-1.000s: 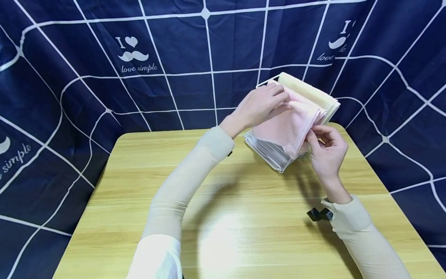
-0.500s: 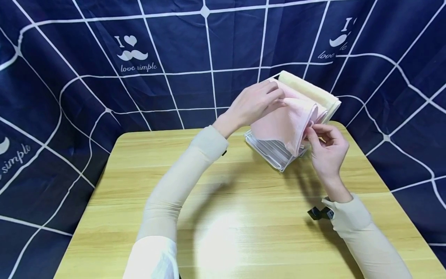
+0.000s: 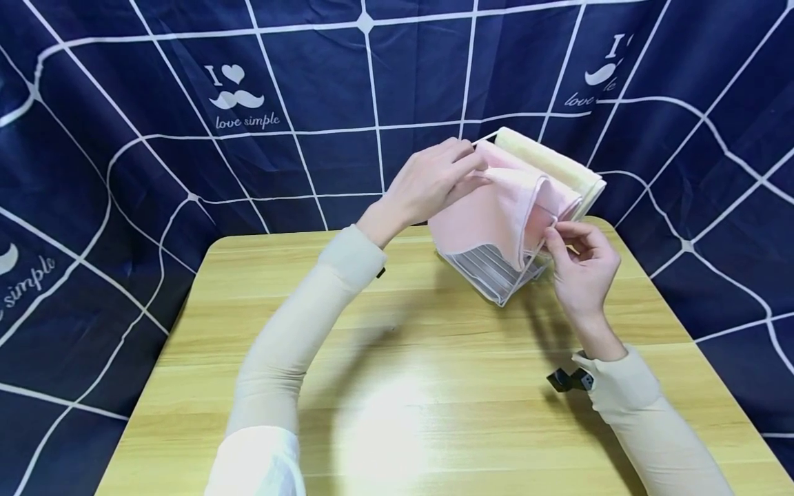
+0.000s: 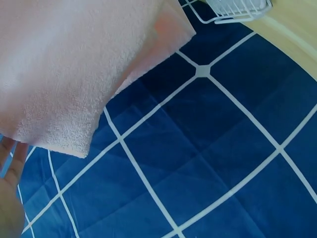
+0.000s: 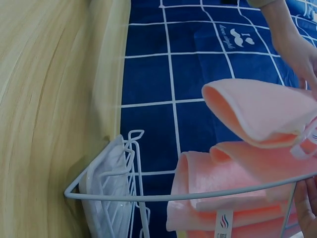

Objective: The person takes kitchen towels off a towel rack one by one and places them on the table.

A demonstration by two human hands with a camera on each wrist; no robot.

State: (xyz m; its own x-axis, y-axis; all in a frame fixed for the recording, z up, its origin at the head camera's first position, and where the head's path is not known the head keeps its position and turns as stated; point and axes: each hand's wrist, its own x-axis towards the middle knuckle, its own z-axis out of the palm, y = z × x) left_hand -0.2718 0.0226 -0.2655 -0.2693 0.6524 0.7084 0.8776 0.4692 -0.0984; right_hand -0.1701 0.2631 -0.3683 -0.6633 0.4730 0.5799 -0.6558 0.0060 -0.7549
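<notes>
A white wire rack (image 3: 486,275) stands on the table with a pink towel (image 3: 474,217) draped over its upper part. My left hand (image 3: 428,180) pinches the towel's upper left edge and draws the front layer away from the rack. In the left wrist view, that pink cloth (image 4: 64,69) hangs by the fingertips at the lower left. At the rack's front right, my right hand (image 3: 583,265) pinches a white wire bar between thumb and index finger. The right wrist view shows the bar (image 5: 198,197) running to those fingers, and a folded pink layer (image 5: 262,111) lifted above it.
Behind the pink towel, a pale yellow towel (image 3: 552,162) hangs on the same rack. A white label (image 5: 224,225) shows on the lower pink folds. The wooden table (image 3: 471,386) meets a navy curtain (image 3: 322,76) with white lines behind the rack.
My left hand has moved left with the towel's front layer, which has opened away from the folds behind it. My right hand stays at the rack's bar.
</notes>
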